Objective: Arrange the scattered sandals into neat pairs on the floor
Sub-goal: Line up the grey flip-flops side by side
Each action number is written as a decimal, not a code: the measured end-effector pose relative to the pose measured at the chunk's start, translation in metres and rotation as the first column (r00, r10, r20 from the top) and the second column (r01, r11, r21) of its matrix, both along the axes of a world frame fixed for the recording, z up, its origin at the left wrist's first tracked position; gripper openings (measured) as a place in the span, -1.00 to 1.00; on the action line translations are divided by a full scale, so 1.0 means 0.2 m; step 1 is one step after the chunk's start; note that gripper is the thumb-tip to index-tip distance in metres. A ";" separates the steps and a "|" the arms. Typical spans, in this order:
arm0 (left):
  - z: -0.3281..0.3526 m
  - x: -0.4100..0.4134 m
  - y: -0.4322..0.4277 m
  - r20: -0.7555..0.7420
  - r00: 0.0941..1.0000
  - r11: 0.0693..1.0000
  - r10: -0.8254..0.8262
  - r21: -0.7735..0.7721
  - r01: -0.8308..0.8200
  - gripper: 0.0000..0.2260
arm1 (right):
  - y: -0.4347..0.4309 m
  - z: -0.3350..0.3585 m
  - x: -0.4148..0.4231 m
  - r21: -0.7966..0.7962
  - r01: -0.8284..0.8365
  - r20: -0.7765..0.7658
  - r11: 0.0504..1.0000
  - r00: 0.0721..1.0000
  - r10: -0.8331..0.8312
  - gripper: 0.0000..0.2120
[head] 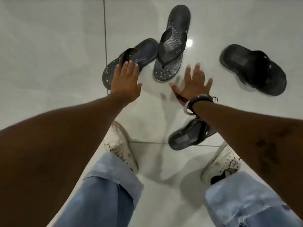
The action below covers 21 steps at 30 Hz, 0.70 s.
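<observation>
Left hand spread over flip-flop, glossy white tiled floor

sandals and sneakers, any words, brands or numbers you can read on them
None can be read.
Strap of the upright patterned flip-flop: a small tag, too blurred to read.
Footbeds of the black slide and the slide under the right arm: faint rectangular marks, unreadable.
White sneakers: no text visible.
</observation>
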State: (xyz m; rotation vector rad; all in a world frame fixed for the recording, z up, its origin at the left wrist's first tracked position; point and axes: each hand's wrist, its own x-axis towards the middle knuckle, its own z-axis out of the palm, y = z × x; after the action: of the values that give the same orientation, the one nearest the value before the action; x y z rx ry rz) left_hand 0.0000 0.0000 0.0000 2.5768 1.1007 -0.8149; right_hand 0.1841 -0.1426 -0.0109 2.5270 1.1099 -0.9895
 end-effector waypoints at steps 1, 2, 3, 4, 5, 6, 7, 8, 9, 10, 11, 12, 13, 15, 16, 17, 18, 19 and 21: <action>-0.02 0.02 0.02 -0.034 0.999 0.999 -0.037 -0.012 0.037 -0.38 | 0.07 -0.03 0.02 0.035 -0.033 0.022 0.999 0.999 0.033 -0.15; -0.03 0.03 0.05 -0.058 0.997 0.998 -0.047 -0.032 0.045 -0.39 | 0.14 -0.05 0.03 0.059 -0.055 0.035 0.997 0.998 0.053 -0.16; -0.06 0.04 0.07 -0.072 0.997 0.999 -0.042 -0.023 0.040 -0.40 | 0.23 -0.07 0.04 0.076 -0.080 0.043 0.994 0.996 0.077 -0.18; -0.06 0.04 0.10 -0.086 0.996 0.999 -0.030 -0.024 0.028 -0.42 | 0.32 -0.08 0.06 0.096 -0.086 0.022 0.992 0.996 0.084 -0.20; -0.07 0.04 0.11 -0.112 0.993 0.999 -0.032 -0.020 0.030 -0.46 | 0.37 -0.10 0.07 0.101 -0.095 0.020 0.990 0.995 0.093 -0.23; -0.07 0.04 0.12 -0.135 0.989 0.999 -0.054 -0.014 0.052 -0.51 | 0.43 -0.11 0.07 0.097 -0.101 0.016 0.990 0.995 0.100 -0.26; -0.07 0.03 0.13 -0.146 0.985 0.995 -0.095 -0.007 0.095 -0.59 | 0.48 -0.12 0.07 0.087 -0.102 0.012 0.991 0.995 0.101 -0.29; -0.07 0.02 0.14 -0.146 0.981 0.991 -0.131 -0.003 0.132 -0.67 | 0.52 -0.14 0.08 0.067 -0.108 0.007 0.992 0.994 0.108 -0.34; -0.07 0.02 0.17 -0.131 0.976 0.985 -0.171 0.010 0.174 -0.74 | 0.56 -0.14 0.08 0.058 -0.111 0.007 0.992 0.994 0.111 -0.39; -0.07 0.01 0.18 -0.112 0.971 0.977 -0.209 0.025 0.213 -0.77 | 0.58 -0.14 0.08 0.046 -0.112 0.006 0.993 0.994 0.112 -0.45; -0.07 0.00 0.20 -0.087 0.968 0.970 -0.236 0.036 0.240 -0.77 | 0.59 -0.15 0.07 0.048 -0.119 0.018 0.992 0.993 0.118 -0.52; -0.08 -0.01 0.20 -0.061 0.964 0.964 -0.259 0.050 0.262 -0.73 | 0.59 -0.16 0.06 0.061 -0.126 0.043 0.990 0.991 0.124 -0.58; -0.09 -0.01 0.21 -0.030 0.962 0.959 -0.272 0.074 0.274 -0.69 | 0.58 -0.17 0.05 0.067 -0.124 0.071 0.990 0.990 0.119 -0.63; -0.10 0.00 0.20 0.035 0.973 0.970 -0.229 0.092 0.225 -0.71 | 0.56 -0.17 0.04 0.059 -0.123 0.095 0.991 0.989 0.117 -0.64; -0.10 0.01 0.21 0.039 0.985 0.983 -0.171 0.077 0.168 -0.75 | 0.54 -0.17 0.04 0.049 -0.127 0.078 0.991 0.989 0.123 -0.61; -0.09 0.01 0.21 0.033 0.993 0.992 -0.114 0.054 0.112 -0.79 | 0.53 -0.16 0.03 0.041 -0.147 0.057 0.988 0.988 0.144 -0.59; -0.09 0.01 0.21 0.041 0.997 0.998 -0.062 0.025 0.061 -0.85 | 0.52 -0.15 0.02 0.045 -0.181 0.035 0.983 0.983 0.179 -0.59; -0.08 0.01 0.21 0.053 0.999 1.000 -0.010 0.002 0.010 -0.88 | 0.50 -0.14 -0.01 0.056 -0.217 0.018 0.975 0.976 0.216 -0.61; -0.08 -0.01 0.22 0.050 0.992 0.993 0.117 -0.030 -0.116 -0.89 | 0.46 -0.11 -0.11 0.077 -0.256 0.005 0.964 0.966 0.257 -0.64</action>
State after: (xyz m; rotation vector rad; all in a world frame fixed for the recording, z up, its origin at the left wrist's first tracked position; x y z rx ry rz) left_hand -0.0014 0.0443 -0.0156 2.4703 1.2034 -0.7271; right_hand 0.1614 -0.0502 -0.0336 2.3575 1.4581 -0.9002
